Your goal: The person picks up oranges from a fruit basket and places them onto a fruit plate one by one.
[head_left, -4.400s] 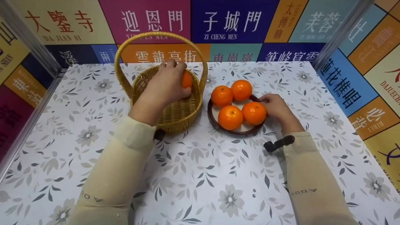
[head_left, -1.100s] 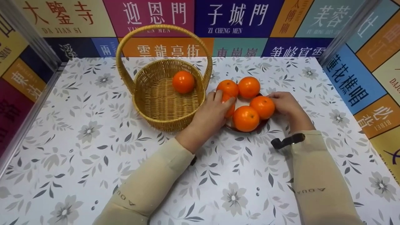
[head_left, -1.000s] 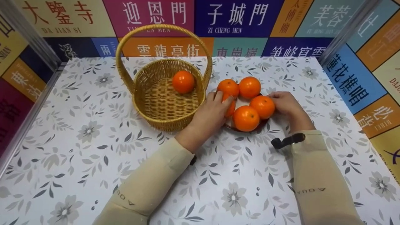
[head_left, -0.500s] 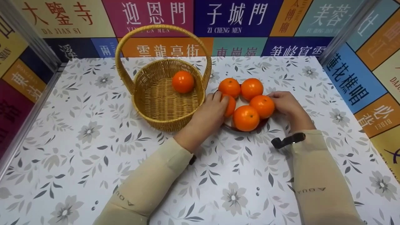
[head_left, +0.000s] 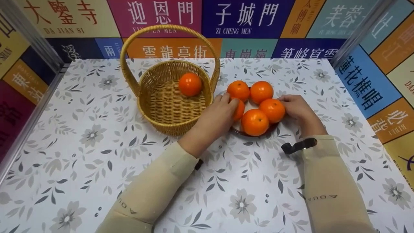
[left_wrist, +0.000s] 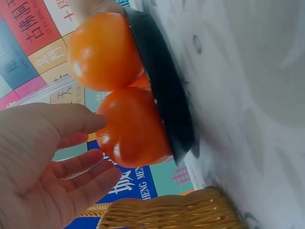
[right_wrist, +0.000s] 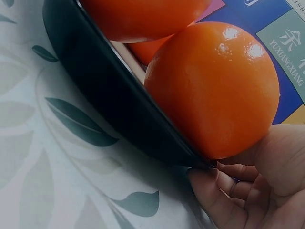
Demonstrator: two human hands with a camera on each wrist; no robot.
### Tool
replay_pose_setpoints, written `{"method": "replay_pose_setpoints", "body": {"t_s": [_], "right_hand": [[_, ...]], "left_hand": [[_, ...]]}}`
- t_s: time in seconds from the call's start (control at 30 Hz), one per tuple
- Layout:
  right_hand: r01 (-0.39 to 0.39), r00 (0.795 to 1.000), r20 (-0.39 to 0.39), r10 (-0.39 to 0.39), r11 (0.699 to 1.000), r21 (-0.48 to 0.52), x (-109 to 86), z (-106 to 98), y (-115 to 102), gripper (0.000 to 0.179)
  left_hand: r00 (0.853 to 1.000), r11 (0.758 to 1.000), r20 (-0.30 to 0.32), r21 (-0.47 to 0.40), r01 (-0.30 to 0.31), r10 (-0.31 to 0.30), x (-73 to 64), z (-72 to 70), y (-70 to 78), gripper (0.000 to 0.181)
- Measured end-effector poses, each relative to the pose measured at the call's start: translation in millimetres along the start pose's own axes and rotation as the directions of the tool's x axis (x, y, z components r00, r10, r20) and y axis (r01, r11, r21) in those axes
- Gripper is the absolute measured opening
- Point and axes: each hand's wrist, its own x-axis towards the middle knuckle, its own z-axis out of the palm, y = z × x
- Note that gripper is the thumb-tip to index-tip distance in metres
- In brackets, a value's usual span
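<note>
In the head view, my left hand is at the left side of a small dark-rimmed plate, its fingers around an orange there. The left wrist view shows my thumb on that orange and the other fingers cupped close beside it. My right hand pinches the plate's right rim; in the right wrist view its fingertips hold the edge of the dark plate just below another orange. Several oranges sit in a ring on the plate, including a front one.
A woven basket with a tall arched handle stands left of the plate, with one orange inside at its right. The white tablecloth has grey flowers and leaves. Coloured panels with lettering close off the back and sides.
My left hand has come from inside the basket to the plate, where one more orange now sits. The two back oranges have shifted slightly right. My right hand stays at the plate's rim.
</note>
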Motion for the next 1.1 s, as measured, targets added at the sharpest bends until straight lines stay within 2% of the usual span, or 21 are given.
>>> {"method": "replay_pose_setpoints", "body": {"t_s": [0.3,0.43,0.67,0.97,1.1], "right_hand": [[0.032,0.999,-0.008,-0.032,0.999,-0.030,-0.1,-0.3,-0.7,0.037],[0.010,1.000,0.007,-0.010,1.000,-0.019,0.6,-1.8,0.2,0.035],[0.016,1.000,0.016,-0.015,1.000,-0.022,2.1,-1.9,2.8,0.037],[-0.034,0.999,0.035,0.034,0.999,-0.011,0.2,-2.3,2.9,0.031],[-0.005,1.000,0.026,0.005,1.000,-0.016,0.4,-2.8,2.1,0.029]], "left_hand": [[0.998,0.999,-0.064,-0.048,0.014,-0.017,-3.2,-15.1,-7.3,0.036],[0.996,0.997,-0.091,-0.075,0.015,-0.022,-5.6,-20.9,-13.3,0.036],[0.996,0.996,-0.079,-0.080,0.026,-0.033,-8.1,-32.8,-22.9,0.037],[0.995,0.996,-0.057,-0.048,0.074,-0.076,-3.6,-51.8,-35.1,0.044],[0.995,0.995,-0.053,-0.045,0.085,-0.088,-1.5,-58.9,-41.5,0.043]]}}
